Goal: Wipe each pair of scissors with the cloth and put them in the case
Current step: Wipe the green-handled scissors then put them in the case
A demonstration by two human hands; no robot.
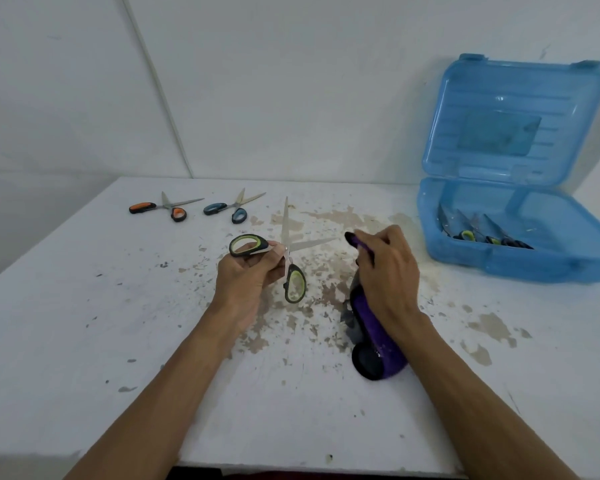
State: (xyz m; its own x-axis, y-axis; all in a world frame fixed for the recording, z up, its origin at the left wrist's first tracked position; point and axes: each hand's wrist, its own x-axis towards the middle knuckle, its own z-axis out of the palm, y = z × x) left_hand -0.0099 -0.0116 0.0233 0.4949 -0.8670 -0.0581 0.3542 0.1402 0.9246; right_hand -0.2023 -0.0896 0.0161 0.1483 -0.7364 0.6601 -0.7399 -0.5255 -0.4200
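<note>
Green-and-black-handled steel scissors [286,250] up off the stained white table [84,341], blades spread wide in a V. One blade straight away toward the pale wall [291,81], the other off to the right, tip aimed at the right hand [387,268] and just short of it. One handle loop out to the left, the other down toward the person. Pinched near the pivot between thumb and curled fingers of the left hand [246,273], that hand below and left of the blades. Right hand curled round a purple-and-dark rolled cloth [378,336], upper end poking out past the knuckles, lower end down on the table by the wrist. At the far right, translucent blue plastic case [499,268], open, lid upright against the wall, several scissors [482,234] inside the base, blades toward the back left. At the far left of the table, well apart from both hands, orange-handled scissors [168,206] and blue-handled scissors [231,209] side by side, flat, blades parted and pointing right.
</note>
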